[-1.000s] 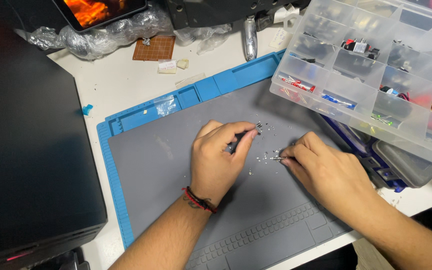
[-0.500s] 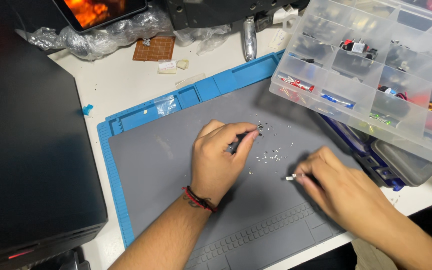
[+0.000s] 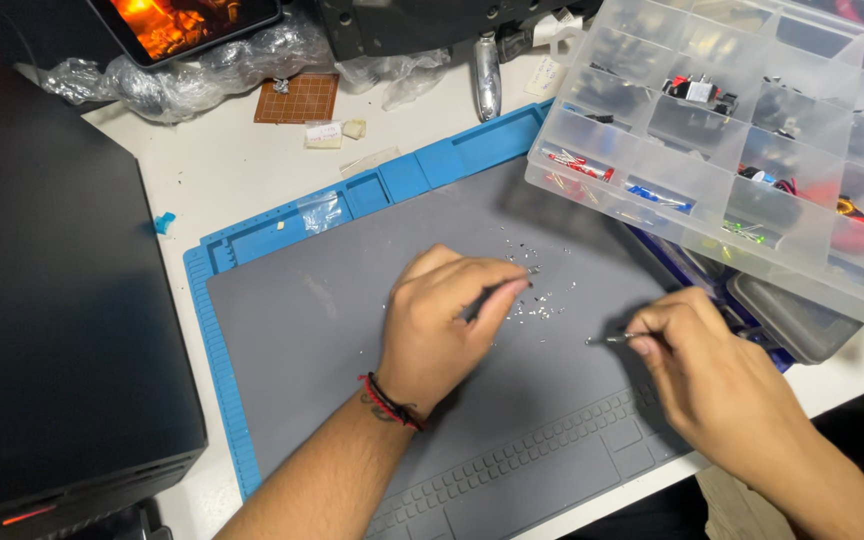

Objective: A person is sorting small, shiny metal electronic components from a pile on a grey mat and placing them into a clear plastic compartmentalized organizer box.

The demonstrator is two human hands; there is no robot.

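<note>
My left hand (image 3: pixel 444 322) rests on the grey work mat (image 3: pixel 312 330), its fingers pinched on a thin dark tool (image 3: pixel 480 299) whose tip points at a scatter of tiny metal parts (image 3: pixel 537 300). A red and black cord bracelet circles that wrist. My right hand (image 3: pixel 714 372) lies to the right of the scatter and grips slim metal tweezers (image 3: pixel 614 339). Their tip points left, a short way clear of the parts; whether a part is caught in it is too small to tell.
A clear compartment box (image 3: pixel 742 150) of small components overhangs the mat's blue rim (image 3: pixel 392 185) at the right. A black case (image 3: pixel 42 300) fills the left. A tablet (image 3: pixel 187 20), crumpled plastic wrap (image 3: pixel 162 80), a brown perforated board (image 3: pixel 297 97) and a metal tool (image 3: pixel 488 75) lie behind.
My right hand has drawn back to the right and slightly nearer, away from the metal parts, with the tweezers in it. My left hand has stayed put.
</note>
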